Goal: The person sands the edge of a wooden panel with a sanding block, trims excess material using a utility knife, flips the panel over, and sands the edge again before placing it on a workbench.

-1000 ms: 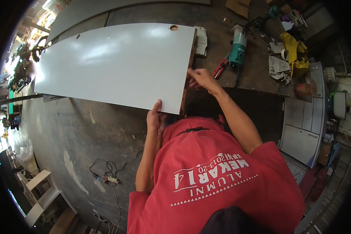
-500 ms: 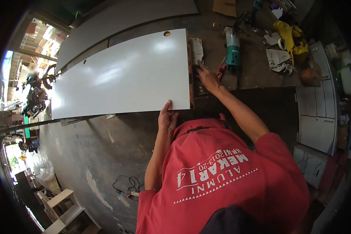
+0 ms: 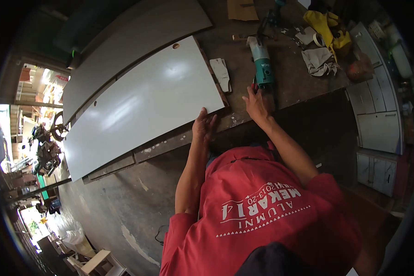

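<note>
A white panel (image 3: 142, 101) with a smooth glossy face lies on the workbench, with a round hole near its far right corner. My left hand (image 3: 204, 125) holds its near edge by the right corner, thumb on top and fingers curled below the edge. My right hand (image 3: 259, 109) is over the bench front, fingers apart, their tips at a slim red-and-black tool (image 3: 254, 84). A green power tool (image 3: 262, 66) with a clear upper part lies just beyond those fingertips. Between the panel and that tool is a pale flat piece (image 3: 221, 74).
Behind the white panel lies a large grey board (image 3: 138, 39). Yellow cloth (image 3: 329, 34), a pale glove (image 3: 318, 61) and a tape roll (image 3: 318, 40) are at the bench's right. A white cabinet (image 3: 379, 131) stands at far right. The workbench's front edge (image 3: 308, 96) runs before me.
My right hand has moved from beside the pale piece toward the red-and-black tool. The panel's right end sits farther back on the bench and the panel is angled. The view has turned.
</note>
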The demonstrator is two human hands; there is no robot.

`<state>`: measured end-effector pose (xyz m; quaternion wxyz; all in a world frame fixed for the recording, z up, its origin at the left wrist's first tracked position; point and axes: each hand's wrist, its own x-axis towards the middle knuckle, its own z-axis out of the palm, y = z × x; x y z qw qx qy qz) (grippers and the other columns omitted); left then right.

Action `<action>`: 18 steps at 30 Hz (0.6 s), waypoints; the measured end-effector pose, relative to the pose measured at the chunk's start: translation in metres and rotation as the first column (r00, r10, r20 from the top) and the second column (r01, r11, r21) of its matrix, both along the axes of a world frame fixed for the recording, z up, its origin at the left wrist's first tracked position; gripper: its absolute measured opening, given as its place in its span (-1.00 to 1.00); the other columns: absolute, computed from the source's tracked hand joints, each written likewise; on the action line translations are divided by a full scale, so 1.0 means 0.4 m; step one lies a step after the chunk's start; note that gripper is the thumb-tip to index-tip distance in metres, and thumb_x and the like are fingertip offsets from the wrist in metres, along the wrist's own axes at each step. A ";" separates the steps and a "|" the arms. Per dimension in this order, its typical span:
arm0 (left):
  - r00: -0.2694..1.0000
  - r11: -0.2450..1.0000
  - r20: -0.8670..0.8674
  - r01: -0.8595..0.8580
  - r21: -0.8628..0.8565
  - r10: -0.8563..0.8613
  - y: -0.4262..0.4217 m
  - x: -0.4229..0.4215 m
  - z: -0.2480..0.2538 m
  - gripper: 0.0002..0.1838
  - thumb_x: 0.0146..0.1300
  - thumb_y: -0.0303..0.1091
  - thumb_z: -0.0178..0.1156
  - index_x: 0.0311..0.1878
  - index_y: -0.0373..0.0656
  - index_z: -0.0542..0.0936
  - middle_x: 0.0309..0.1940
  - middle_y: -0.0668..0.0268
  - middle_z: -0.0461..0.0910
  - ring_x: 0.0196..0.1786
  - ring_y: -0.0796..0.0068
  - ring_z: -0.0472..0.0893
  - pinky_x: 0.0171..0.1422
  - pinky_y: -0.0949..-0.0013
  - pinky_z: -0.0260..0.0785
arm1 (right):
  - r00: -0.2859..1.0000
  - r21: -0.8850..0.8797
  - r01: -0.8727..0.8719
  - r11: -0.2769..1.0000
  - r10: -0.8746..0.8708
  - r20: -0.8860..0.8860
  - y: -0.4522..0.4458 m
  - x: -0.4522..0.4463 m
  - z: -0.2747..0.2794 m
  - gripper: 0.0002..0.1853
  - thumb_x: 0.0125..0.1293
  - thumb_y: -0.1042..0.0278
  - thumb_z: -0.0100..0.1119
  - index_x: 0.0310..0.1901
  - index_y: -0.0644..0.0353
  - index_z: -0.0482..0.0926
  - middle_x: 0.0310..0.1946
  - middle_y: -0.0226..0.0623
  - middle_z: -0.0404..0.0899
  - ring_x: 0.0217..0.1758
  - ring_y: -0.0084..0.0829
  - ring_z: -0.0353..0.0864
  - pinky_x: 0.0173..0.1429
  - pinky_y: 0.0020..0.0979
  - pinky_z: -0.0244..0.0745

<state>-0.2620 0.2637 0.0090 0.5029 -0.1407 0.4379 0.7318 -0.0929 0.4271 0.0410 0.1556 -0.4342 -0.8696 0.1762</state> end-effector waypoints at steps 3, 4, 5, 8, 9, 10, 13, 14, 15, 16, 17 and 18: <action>0.994 0.985 0.078 0.090 -0.146 -0.079 0.013 -0.016 0.015 -0.43 0.45 -0.07 0.25 0.33 -0.20 0.34 0.27 0.11 0.41 0.26 0.20 0.54 0.30 0.27 0.51 | 0.984 -0.043 0.085 0.995 -0.077 0.162 0.034 -0.033 -0.007 -0.55 0.33 0.30 0.30 0.18 0.24 0.43 0.00 0.20 0.51 -0.08 0.14 0.66 -0.08 0.01 0.62; 0.992 0.982 0.085 0.105 -0.156 -0.092 0.014 -0.019 0.014 -0.43 0.45 -0.07 0.25 0.33 -0.20 0.34 0.27 0.11 0.41 0.26 0.20 0.54 0.30 0.27 0.51 | 0.978 -0.055 0.088 0.995 -0.075 0.194 0.036 -0.042 -0.011 -0.55 0.32 0.32 0.30 0.18 0.22 0.42 -0.01 0.19 0.52 -0.11 0.15 0.68 -0.11 0.03 0.63; 0.992 0.984 0.034 0.125 -0.128 -0.122 0.020 -0.025 0.011 -0.40 0.43 -0.01 0.25 0.32 -0.24 0.35 0.22 0.09 0.49 0.18 0.25 0.58 0.24 0.25 0.53 | 0.976 -0.061 0.101 0.993 -0.087 0.199 0.036 -0.047 -0.016 -0.55 0.32 0.32 0.30 0.18 0.22 0.42 -0.01 0.19 0.52 -0.11 0.15 0.68 -0.11 0.03 0.63; 0.981 0.976 -0.002 0.193 -0.103 -0.194 0.017 -0.033 0.031 -0.39 0.43 0.02 0.23 0.29 -0.29 0.39 0.12 0.05 0.60 0.04 0.32 0.66 0.09 0.27 0.56 | 0.971 0.004 0.159 0.987 -0.158 0.177 0.005 -0.059 -0.026 -0.47 0.29 0.34 0.30 0.25 0.18 0.36 -0.07 0.23 0.58 -0.10 0.26 0.66 -0.08 0.09 0.59; 0.975 0.972 0.003 0.220 -0.087 -0.221 0.016 -0.041 0.044 -0.42 0.45 0.00 0.21 0.27 -0.30 0.41 0.08 0.03 0.64 -0.02 0.34 0.69 -0.01 0.32 0.56 | 0.972 -0.062 0.217 0.974 -0.209 0.110 0.005 -0.066 -0.040 -0.46 0.27 0.41 0.26 0.26 0.17 0.32 -0.11 0.23 0.60 -0.10 0.24 0.66 -0.07 0.09 0.58; 0.970 0.966 0.009 0.242 -0.095 -0.242 0.011 -0.058 0.054 -0.42 0.45 0.00 0.21 0.27 -0.30 0.41 0.08 0.03 0.64 -0.02 0.34 0.69 -0.01 0.32 0.56 | 0.963 -0.126 0.269 0.955 -0.266 0.042 0.006 -0.073 -0.051 -0.44 0.24 0.47 0.23 0.27 0.17 0.29 -0.15 0.24 0.63 -0.10 0.23 0.67 -0.05 0.10 0.58; 0.798 0.785 0.058 0.601 -0.150 -0.599 0.006 -0.102 0.092 -0.58 0.48 -0.08 0.19 0.09 -0.30 0.56 -0.07 0.08 0.68 -0.07 0.33 0.70 -0.04 0.41 0.53 | 0.944 -0.241 0.319 0.917 -0.330 -0.006 -0.018 -0.075 -0.047 -0.55 0.23 0.47 0.15 0.15 0.25 0.31 -0.22 0.24 0.62 -0.10 0.23 0.65 -0.02 0.09 0.54; 0.701 0.747 -0.261 0.597 -0.293 -0.663 0.017 -0.112 0.104 -0.64 0.47 -0.12 0.18 -0.07 -0.30 0.62 -0.22 0.13 0.70 -0.18 0.37 0.70 -0.11 0.42 0.51 | 0.936 -0.346 0.333 0.877 -0.353 0.008 -0.024 -0.071 -0.034 -0.63 0.22 0.42 0.18 0.04 0.32 0.38 -0.22 0.23 0.62 -0.09 0.22 0.65 0.00 0.08 0.52; 0.499 0.725 -0.531 0.541 -0.425 -0.684 0.028 -0.119 0.121 -0.65 0.47 -0.15 0.17 -0.23 -0.30 0.68 -0.36 0.17 0.72 -0.28 0.41 0.69 -0.17 0.43 0.49 | 0.932 -0.352 0.347 0.870 -0.362 0.023 -0.033 -0.065 -0.027 -0.63 0.22 0.42 0.18 0.04 0.32 0.38 -0.22 0.23 0.62 -0.09 0.22 0.65 0.00 0.08 0.52; 0.377 0.791 -0.696 0.304 -0.530 -0.611 0.066 -0.129 0.136 -0.63 0.44 -0.19 0.18 -0.34 -0.33 0.71 -0.45 0.17 0.72 -0.36 0.44 0.65 -0.22 0.33 0.49 | 0.923 -0.426 0.333 0.841 -0.384 -0.037 -0.041 -0.061 -0.019 -0.63 0.23 0.41 0.16 0.05 0.32 0.38 -0.24 0.22 0.61 -0.10 0.24 0.64 -0.02 0.08 0.50; 0.155 0.871 -0.858 0.106 -0.479 -0.490 0.106 -0.135 0.181 -0.70 0.40 -0.26 0.18 -0.16 -0.35 0.71 -0.28 0.09 0.75 -0.26 0.26 0.69 -0.08 0.20 0.52 | 0.907 -0.496 0.310 0.811 -0.408 -0.100 -0.043 -0.062 -0.004 -0.63 0.25 0.39 0.14 0.05 0.32 0.38 -0.26 0.21 0.61 -0.11 0.26 0.63 -0.05 0.09 0.48; -0.071 0.892 -0.891 0.024 -0.451 -0.448 0.141 -0.167 0.147 -0.64 0.37 -0.32 0.13 0.12 -0.34 0.60 0.15 -0.02 0.63 0.19 -0.05 0.59 0.29 0.05 0.39 | 0.905 -0.496 0.316 0.809 -0.414 -0.097 -0.048 -0.070 0.029 -0.63 0.25 0.39 0.14 0.05 0.32 0.38 -0.26 0.21 0.61 -0.11 0.26 0.63 -0.05 0.09 0.48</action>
